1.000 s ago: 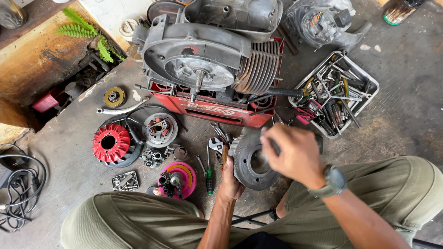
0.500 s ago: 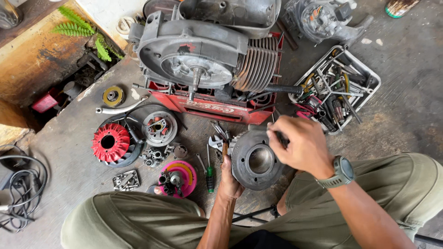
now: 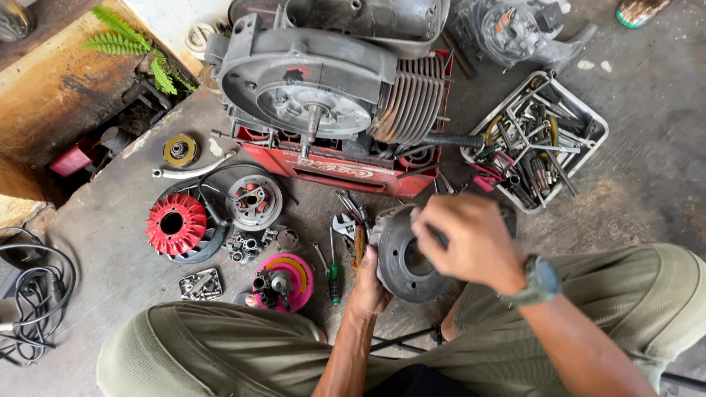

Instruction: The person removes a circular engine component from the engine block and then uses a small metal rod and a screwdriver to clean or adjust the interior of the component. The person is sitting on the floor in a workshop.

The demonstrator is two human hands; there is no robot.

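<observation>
The drum (image 3: 401,257), a round grey metal housing, sits low over the concrete floor (image 3: 110,242) between the person's knees, just below the red crate (image 3: 331,165) that carries the engine (image 3: 323,81). Its open bore faces up, so its axis runs roughly vertical, tilted slightly toward the viewer.

The left hand (image 3: 368,283) cups the drum's lower left rim from beneath; the grip is closed on that rim. The right hand (image 3: 467,239) lies over the upper right edge, fingers (image 3: 430,217) curled down onto the rim near the bore. Whether they pinch a small part cannot be told.

A green screwdriver (image 3: 333,268) lies just left of the left hand. The tool tray (image 3: 592,121) stands well apart, up and right.
</observation>
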